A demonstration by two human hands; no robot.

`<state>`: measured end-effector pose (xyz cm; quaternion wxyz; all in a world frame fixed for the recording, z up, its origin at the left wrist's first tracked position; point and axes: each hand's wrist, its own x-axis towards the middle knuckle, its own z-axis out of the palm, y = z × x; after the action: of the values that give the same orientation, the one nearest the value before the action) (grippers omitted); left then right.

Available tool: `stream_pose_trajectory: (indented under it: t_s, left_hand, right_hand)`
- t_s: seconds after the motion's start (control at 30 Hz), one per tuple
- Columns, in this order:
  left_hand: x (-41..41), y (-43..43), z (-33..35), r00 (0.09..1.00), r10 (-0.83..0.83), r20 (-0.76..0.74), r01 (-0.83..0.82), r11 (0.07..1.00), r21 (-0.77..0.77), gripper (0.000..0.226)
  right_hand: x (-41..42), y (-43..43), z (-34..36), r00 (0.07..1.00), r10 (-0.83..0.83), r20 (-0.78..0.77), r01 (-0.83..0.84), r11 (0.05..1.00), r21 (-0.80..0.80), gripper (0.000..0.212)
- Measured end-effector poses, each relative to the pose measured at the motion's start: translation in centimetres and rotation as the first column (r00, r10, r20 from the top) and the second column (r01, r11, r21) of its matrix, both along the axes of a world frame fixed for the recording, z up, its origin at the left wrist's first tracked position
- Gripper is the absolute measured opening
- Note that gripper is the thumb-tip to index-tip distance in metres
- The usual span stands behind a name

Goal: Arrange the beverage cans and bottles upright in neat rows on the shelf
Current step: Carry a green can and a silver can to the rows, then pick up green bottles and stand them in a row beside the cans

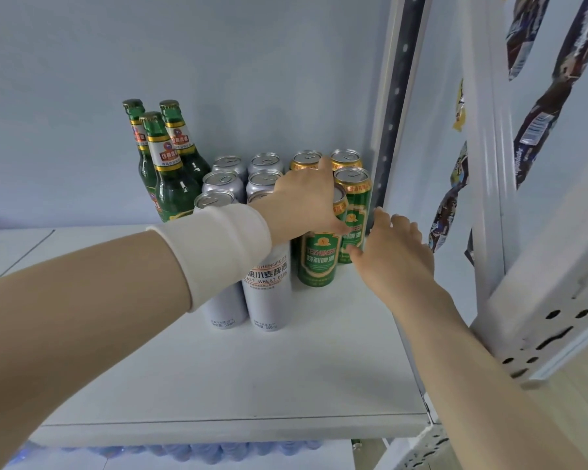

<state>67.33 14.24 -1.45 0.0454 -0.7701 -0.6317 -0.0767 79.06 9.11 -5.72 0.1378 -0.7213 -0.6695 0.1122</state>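
Note:
Upright drinks stand at the back right of the white shelf (pixel 286 374). Three green bottles (pixel 170 171) are on the left, silver cans (pixel 267 290) in two rows in the middle, green cans with gold tops (pixel 352 184) on the right. My left hand (pixel 306 201), with a white wristband, grips the top of the front green can (pixel 318 262). My right hand (pixel 392 245) is flat and open just right of that can, fingertips near the green can behind it.
A slotted metal upright (pixel 392 106) bounds the shelf on the right. Snack packets (pixel 537 106) hang beyond it. A perforated bracket (pixel 554 337) juts out near my right forearm. Blue bottle caps (pixel 218 451) show on the shelf below.

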Motion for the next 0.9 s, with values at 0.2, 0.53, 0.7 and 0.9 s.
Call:
stream_pose_trajectory:
  t_s: [0.2, 0.53, 0.7, 0.9]
  left_hand:
    - [0.2, 0.2, -0.2, 0.989, 0.051, -0.137, -0.053, 0.998, -0.015, 0.09]
    - [0.2, 0.5, -0.2, 0.917, 0.094, -0.388, -0.09, 0.996, 0.028, 0.097]
    - [-0.1, 0.3, -0.2, 0.895, 0.085, -0.439, -0.061, 0.996, 0.068, 0.104]
    - [-2.3, -1.4, 1.6, 0.937, 0.046, -0.346, -0.03, 0.998, 0.052, 0.096]
  right_hand:
    - [0.2, 0.0, -0.1, 1.0, -0.013, 0.0, 0.013, 1.0, -0.015, 0.072]
    - [0.1, 0.1, -0.3, 1.0, -0.019, -0.021, 0.019, 1.0, -0.004, 0.073]
    - [0.0, 0.3, -0.6, 0.999, -0.037, 0.001, 0.037, 0.998, -0.043, 0.073]
    - [0.0, -0.3, -0.3, 0.999, -0.027, 0.039, 0.028, 0.999, -0.033, 0.07]
